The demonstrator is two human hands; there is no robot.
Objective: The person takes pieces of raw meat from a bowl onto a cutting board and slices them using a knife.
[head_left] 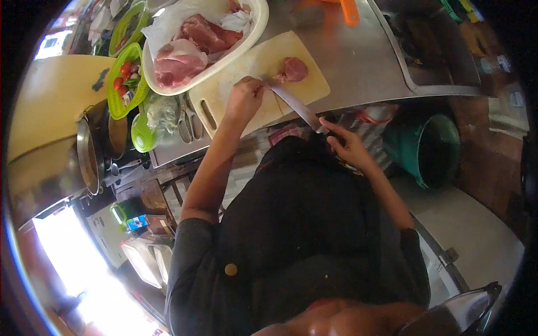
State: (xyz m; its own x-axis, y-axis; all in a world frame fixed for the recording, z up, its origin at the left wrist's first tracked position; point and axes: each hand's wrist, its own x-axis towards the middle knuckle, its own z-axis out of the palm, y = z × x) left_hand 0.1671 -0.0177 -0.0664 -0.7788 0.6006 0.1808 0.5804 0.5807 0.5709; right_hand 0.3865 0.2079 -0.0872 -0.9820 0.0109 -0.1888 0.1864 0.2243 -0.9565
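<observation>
My right hand point(346, 144) is wrapped round the handle of a large knife point(295, 105), whose blade points up and left across a cutting board point(308, 49). The handle itself is mostly hidden by my fingers. Close to the blade's tip, my left hand point(245, 96) is closed in a pinch over the board; what it holds, if anything, is hidden. A round piece of raw meat point(295, 69) lies on the board, beyond the blade. Larger chunks of raw meat point(204, 35) fill a white basin point(259, 23) beside the board.
Green baskets, one with red vegetables point(119, 83), stand left of the basin. Scissors point(189, 124) and a clear plastic bag point(162, 113) lie by the board. An orange handle point(349, 12) is at the top, a sink point(414, 88) on the right, and a green bucket point(404, 147) below.
</observation>
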